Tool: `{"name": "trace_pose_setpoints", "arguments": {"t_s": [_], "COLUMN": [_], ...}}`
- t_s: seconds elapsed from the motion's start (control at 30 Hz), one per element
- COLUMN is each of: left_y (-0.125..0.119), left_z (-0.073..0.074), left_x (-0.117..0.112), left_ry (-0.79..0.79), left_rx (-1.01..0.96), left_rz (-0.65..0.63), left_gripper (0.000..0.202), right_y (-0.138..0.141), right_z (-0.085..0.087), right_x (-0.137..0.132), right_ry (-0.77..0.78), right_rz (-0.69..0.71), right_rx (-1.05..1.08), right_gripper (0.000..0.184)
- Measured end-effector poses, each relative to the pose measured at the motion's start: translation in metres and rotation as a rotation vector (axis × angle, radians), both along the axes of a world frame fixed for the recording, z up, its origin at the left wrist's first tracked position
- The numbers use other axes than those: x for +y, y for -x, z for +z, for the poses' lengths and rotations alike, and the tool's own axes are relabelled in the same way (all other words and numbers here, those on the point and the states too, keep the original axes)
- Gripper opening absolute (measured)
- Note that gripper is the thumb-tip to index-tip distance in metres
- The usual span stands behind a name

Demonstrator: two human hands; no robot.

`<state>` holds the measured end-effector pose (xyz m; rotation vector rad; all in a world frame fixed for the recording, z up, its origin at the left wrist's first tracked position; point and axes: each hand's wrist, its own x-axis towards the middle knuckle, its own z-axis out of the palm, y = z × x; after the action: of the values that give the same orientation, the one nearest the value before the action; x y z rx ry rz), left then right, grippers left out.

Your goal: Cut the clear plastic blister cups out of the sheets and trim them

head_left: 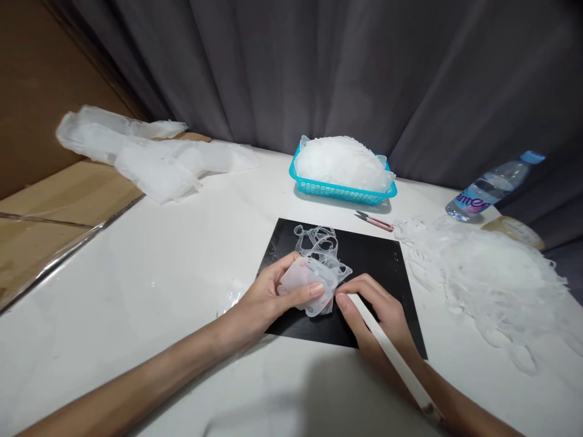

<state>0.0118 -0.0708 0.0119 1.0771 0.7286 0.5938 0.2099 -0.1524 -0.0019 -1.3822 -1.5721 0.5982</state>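
My left hand (282, 291) is closed around a stack of thin translucent plastic pieces (298, 280), with the thumb pressed flat on top. Beyond the fingers, a clear frame of looping plastic strips (319, 241) extends over a black mat (373, 255). To the right, close to the pieces' edge, my right hand (378, 309) has its thumb and index finger pinched together. A long, flat white tool (387, 349) lies in this hand and slants back over the wrist. Its tip is hidden at the fingers, so its exact kind cannot be made out.
A blue basket (344, 193) heaped with translucent pieces stands at the back. Thread snips (374, 221) lie before it. Tangled plastic scraps (487, 279), a water bottle (494, 187) and a tape roll (514, 230) are at right; plastic sheets (155, 159) and cardboard (68, 200) at left.
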Motion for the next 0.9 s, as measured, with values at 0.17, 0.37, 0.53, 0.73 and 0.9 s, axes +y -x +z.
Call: {"name": "trace_pose_setpoints", "arguments": {"t_s": [0.17, 0.37, 0.53, 0.73, 0.9], "left_y": [-0.0015, -0.0014, -0.0025, -0.0030, -0.0015], "left_z": [-0.0005, -0.0014, 0.0022, 0.0038, 0.0004], "left_x": [-0.0005, -0.0008, -0.0011, 0.0002, 0.0006], "left_ry": [-0.024, -0.037, -0.051, -0.093, -0.107], "left_rx": [0.015, 0.051, 0.065, 0.113, 0.155], "left_rz": [-0.026, -0.045, -0.060, -0.069, -0.097], "left_gripper": [0.030, 0.029, 0.031, 0.030, 0.028], "right_y": [0.0044, 0.0018, 0.0008, 0.0005, -0.0037], "right_z": [0.0006, 0.0013, 0.0015, 0.0025, -0.0032], "right_x": [-0.0005, 0.0018, 0.0008, 0.0003, 0.0004], "right_ry": [-0.002, 0.030, 0.036, -0.003, -0.077], "right_rz": [-0.030, 0.034, 0.038, 0.040, 0.059], "right_rx": [0.073, 0.119, 0.126, 0.073, -0.096], "right_gripper": [0.010, 0.009, 0.007, 0.009, 0.011]}}
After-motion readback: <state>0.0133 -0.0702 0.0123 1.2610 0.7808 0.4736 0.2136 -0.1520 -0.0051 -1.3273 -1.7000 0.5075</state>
